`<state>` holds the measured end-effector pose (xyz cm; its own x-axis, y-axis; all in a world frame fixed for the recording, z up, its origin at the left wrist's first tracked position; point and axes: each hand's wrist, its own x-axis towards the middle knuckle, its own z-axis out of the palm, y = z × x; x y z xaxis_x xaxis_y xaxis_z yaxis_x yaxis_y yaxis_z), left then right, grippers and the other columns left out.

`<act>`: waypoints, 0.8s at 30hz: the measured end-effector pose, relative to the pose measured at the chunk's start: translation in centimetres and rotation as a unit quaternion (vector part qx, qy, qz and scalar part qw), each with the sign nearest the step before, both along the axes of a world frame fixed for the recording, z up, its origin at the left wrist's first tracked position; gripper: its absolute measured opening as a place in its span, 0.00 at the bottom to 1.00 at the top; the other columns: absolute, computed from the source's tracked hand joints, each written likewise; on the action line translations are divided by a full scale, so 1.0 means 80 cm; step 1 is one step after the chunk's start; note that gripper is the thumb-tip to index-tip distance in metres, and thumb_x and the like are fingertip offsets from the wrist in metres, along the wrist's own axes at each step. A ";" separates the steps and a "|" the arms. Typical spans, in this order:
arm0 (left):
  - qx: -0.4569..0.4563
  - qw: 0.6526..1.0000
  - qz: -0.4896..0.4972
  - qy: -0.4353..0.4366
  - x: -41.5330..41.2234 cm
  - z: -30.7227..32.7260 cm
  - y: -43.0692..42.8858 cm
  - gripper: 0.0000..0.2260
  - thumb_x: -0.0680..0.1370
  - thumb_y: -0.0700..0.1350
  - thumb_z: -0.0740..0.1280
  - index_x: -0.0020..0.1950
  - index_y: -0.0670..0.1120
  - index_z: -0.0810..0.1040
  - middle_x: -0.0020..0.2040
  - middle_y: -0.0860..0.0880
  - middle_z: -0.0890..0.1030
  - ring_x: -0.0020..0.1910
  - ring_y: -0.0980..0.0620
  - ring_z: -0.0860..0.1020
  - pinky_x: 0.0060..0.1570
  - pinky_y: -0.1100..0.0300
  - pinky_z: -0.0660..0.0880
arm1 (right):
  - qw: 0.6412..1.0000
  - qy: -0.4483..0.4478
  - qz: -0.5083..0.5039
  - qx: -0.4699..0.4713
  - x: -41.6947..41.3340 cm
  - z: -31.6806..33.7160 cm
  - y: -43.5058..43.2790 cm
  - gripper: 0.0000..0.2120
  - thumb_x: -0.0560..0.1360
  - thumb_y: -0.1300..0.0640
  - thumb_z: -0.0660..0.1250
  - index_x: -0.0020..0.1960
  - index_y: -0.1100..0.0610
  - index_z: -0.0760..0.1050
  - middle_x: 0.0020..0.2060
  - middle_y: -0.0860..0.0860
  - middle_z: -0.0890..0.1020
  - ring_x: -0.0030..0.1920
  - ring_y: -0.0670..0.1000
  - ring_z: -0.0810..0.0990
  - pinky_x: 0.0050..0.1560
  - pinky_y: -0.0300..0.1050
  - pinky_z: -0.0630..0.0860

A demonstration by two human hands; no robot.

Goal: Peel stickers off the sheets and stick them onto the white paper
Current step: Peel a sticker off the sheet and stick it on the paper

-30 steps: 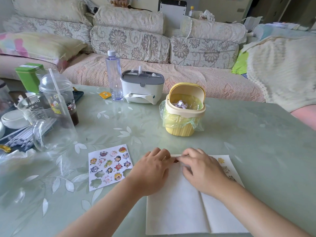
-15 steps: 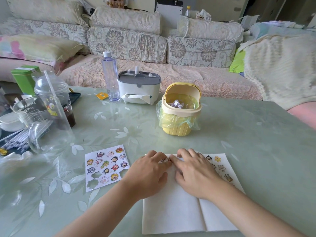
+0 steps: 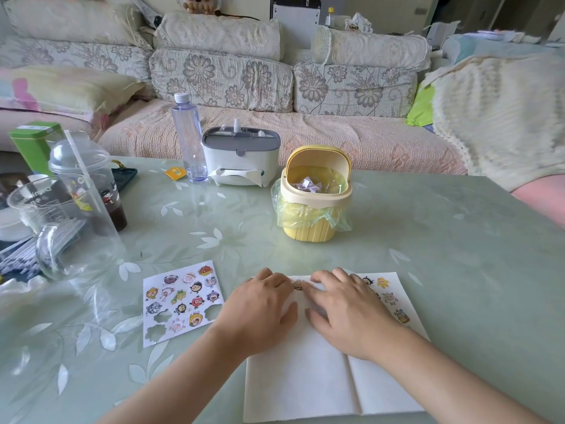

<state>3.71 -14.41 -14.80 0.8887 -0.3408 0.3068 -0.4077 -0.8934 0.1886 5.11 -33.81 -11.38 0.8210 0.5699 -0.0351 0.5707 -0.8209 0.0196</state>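
Head view, left hand (image 3: 260,307), right hand (image 3: 348,310) on white paper (image 3: 305,377), sticker (image 3: 298,285) between them

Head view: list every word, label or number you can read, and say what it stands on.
None can be quoted.
Clear measuring jug: pale lettering, mirrored and blurred.
Green tin: white top label, blurred.
Domed drink cup: print too small.
Yellow packet: print too small.
Sticker sheet: cartoon pictures, no words visible.

both hands (image 3: 308,310) on white paper (image 3: 305,387), sticker sheet (image 3: 180,301) beside
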 end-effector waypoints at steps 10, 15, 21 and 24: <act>0.060 0.996 -0.007 -0.061 0.010 -0.005 -0.003 0.22 0.76 0.58 0.56 0.60 0.50 0.81 0.51 0.53 0.77 0.47 0.50 0.77 0.43 0.55 0.79 | 1.000 -0.005 -0.007 0.013 -0.003 -0.003 -0.001 0.30 0.77 0.40 0.45 0.71 0.51 0.71 0.63 0.48 0.73 0.61 0.54 0.71 0.58 0.54 0.74; 0.041 0.998 -0.014 -0.053 0.004 -0.004 0.002 0.19 0.77 0.56 0.57 0.56 0.49 0.83 0.52 0.52 0.79 0.49 0.50 0.78 0.45 0.54 0.80 | 1.000 -0.001 -0.007 0.012 -0.003 -0.003 -0.001 0.28 0.76 0.40 0.46 0.67 0.51 0.72 0.64 0.46 0.70 0.62 0.53 0.69 0.59 0.52 0.72; 0.015 1.000 -0.018 -0.010 -0.010 -0.001 0.003 0.20 0.81 0.61 0.54 0.66 0.57 0.78 0.58 0.50 0.78 0.56 0.48 0.76 0.52 0.54 0.76 | 1.000 0.003 -0.013 0.023 -0.002 -0.003 0.000 0.28 0.76 0.40 0.47 0.68 0.51 0.71 0.65 0.47 0.70 0.63 0.53 0.69 0.60 0.53 0.72; -0.001 1.000 -0.005 -0.004 -0.014 -0.005 0.001 0.20 0.81 0.59 0.53 0.68 0.57 0.76 0.59 0.51 0.77 0.59 0.49 0.75 0.54 0.55 0.74 | 1.000 0.007 -0.011 0.027 -0.002 -0.003 -0.001 0.29 0.76 0.40 0.46 0.71 0.50 0.70 0.66 0.47 0.70 0.63 0.53 0.69 0.61 0.53 0.72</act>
<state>2.55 -14.32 -15.17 0.8823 -0.3498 0.3149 -0.4188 -0.8889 0.1859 4.99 -33.90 -11.64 0.8331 0.5529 -0.0175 0.5522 -0.8331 -0.0329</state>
